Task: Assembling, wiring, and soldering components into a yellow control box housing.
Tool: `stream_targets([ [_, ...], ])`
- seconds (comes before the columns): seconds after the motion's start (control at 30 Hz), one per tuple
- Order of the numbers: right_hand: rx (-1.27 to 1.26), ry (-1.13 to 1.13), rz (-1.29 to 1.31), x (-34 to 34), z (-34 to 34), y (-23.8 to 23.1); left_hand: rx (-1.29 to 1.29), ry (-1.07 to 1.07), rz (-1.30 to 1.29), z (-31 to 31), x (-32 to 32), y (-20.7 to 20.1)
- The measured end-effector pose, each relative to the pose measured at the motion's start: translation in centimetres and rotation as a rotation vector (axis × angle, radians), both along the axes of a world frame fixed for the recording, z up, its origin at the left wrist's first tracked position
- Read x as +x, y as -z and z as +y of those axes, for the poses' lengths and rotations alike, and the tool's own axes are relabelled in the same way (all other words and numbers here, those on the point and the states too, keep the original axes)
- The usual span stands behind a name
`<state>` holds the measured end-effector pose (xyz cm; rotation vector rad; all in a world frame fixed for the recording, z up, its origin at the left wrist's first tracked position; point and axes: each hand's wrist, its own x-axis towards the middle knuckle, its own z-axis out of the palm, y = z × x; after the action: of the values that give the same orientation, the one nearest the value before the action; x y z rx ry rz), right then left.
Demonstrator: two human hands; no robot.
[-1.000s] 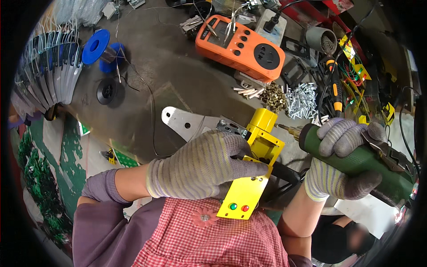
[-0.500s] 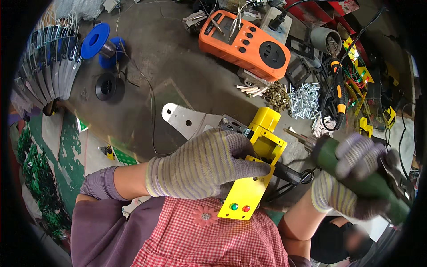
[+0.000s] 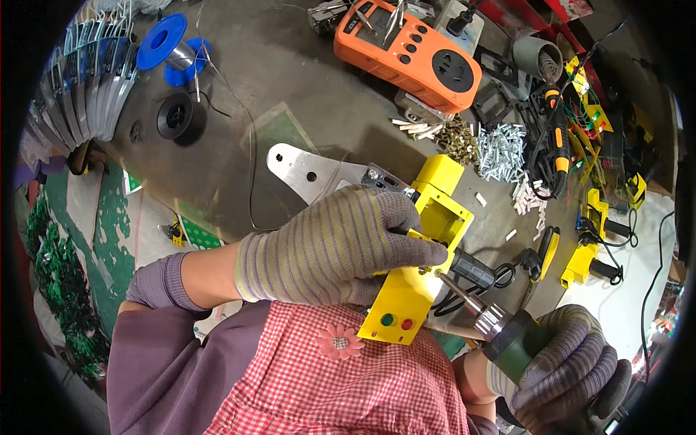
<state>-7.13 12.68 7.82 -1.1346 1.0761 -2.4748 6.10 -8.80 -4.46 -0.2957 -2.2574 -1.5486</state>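
Observation:
My left hand (image 3: 326, 246), in a striped glove, grips a yellow metal housing (image 3: 402, 301) with a green and a red light in its lower face. Its thumb and fingers close around the part's left side. In my right hand (image 3: 573, 362), also gloved, is a green power screwdriver (image 3: 522, 344). The bit's tip meets the yellow face, or nearly so, beside my left fingertips. A silver metal arm (image 3: 297, 170) with holes extends from behind my left hand. On the housing's right, a black cable sleeve (image 3: 475, 268) leads to a coiled black cord.
Piles of silver screws (image 3: 502, 152), brass-coloured parts (image 3: 457, 139) and white sleeves (image 3: 533, 199) lie beyond the housing. An orange meter (image 3: 413, 58) with a socket sits at the back. Yellow-handled cutters (image 3: 547, 254) and a soldering iron (image 3: 557, 138) are at right; wire spools (image 3: 177, 119) at left.
The power screwdriver has swung left and down from the right, bringing its bit to the yellow face. My left hand still holds the housing, which has shifted slightly.

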Motion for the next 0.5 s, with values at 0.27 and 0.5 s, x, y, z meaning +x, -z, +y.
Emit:
stream_targets([
  [0.27,0.322,-0.159,0.104,-0.2,1.6,-2.4,0.001,0.004,-0.035,0.0,0.2,0.1],
  [0.5,0.611,-0.265,0.206,-0.4,1.4,-4.8,0.003,0.029,-0.026,0.1,0.0,-0.2],
])
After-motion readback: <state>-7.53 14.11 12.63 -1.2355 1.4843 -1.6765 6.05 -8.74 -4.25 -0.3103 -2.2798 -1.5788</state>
